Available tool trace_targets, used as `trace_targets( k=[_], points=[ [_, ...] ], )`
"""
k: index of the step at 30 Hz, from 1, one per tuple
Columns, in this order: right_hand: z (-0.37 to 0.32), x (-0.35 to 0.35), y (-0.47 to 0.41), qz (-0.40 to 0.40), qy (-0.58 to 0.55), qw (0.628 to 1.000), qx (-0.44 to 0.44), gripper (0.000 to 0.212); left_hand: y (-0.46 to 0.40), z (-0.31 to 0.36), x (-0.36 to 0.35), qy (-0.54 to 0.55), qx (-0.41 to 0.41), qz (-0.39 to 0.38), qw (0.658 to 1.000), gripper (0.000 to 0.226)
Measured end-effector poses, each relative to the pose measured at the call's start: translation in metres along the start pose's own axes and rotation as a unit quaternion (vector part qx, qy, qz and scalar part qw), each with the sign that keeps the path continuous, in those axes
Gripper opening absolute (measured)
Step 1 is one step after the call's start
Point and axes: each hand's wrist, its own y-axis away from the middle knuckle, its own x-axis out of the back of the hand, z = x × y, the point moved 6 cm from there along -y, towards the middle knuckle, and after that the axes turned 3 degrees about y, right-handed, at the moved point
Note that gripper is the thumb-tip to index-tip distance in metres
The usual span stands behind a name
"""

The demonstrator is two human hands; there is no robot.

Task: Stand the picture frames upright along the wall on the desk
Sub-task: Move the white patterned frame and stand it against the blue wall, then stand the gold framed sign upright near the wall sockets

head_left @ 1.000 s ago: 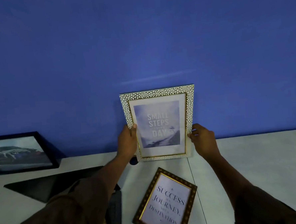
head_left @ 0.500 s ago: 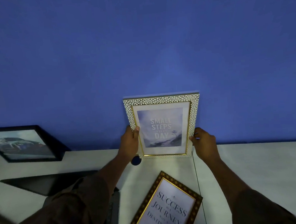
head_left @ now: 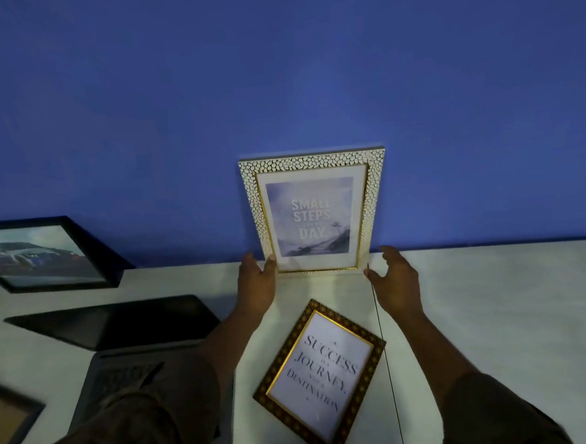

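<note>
A white pebble-patterned frame [head_left: 315,213] reading "Small steps every day" stands upright on the white desk [head_left: 496,312], leaning against the blue wall. My left hand [head_left: 256,286] is at its lower left corner, thumb on the front edge and fingers behind. My right hand [head_left: 394,280] hovers just off the lower right corner, fingers spread, touching nothing. A brown and gold frame [head_left: 320,378] reading "Success is a journey" lies flat and skewed on the desk between my forearms. A black frame [head_left: 43,254] with a car picture leans at the wall on the left.
An open dark laptop [head_left: 116,322] sits left of my left arm. Another frame [head_left: 8,421] lies flat at the lower left edge, partly cut off. A thin seam [head_left: 382,336] runs across the desk below my right hand.
The white frame has come down onto the desk against the wall. My right hand has let go and opened. My left hand has slid down to the bottom corner.
</note>
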Motion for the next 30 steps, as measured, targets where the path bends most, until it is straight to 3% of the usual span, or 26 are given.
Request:
trace_targets(
  k=[5,8,14,19,23,26,30],
  points=[
    [0.047,-0.029,0.085,-0.052,0.019,0.991,-0.122,0.060,0.057,-0.084,-0.022,-0.176,0.126,-0.129,0.968,0.060],
    [0.069,-0.051,0.129,-0.094,0.043,0.976,-0.190,0.057,0.081,-0.112,-0.029,-0.248,0.140,-0.156,0.946,0.064],
    [0.062,-0.075,0.165,-0.086,0.035,0.976,-0.197,0.071,0.095,-0.123,-0.033,-0.268,0.125,-0.156,0.943,0.060],
    [0.077,-0.074,0.171,-0.072,-0.060,0.961,-0.261,0.078,0.105,-0.135,-0.023,-0.268,0.129,-0.150,0.943,0.050],
    [0.076,-0.063,0.180,-0.081,-0.059,0.958,-0.269,0.025,0.115,-0.141,-0.014,-0.239,0.092,-0.172,0.951,0.029],
    [0.065,-0.049,0.187,-0.059,-0.027,0.966,-0.251,0.024,0.129,-0.133,0.004,-0.181,0.064,-0.174,0.966,0.027],
    [0.018,-0.025,0.202,-0.027,-0.026,0.980,-0.197,0.023,0.155,-0.100,0.047,-0.119,0.024,-0.173,0.977,0.007]
  ],
)
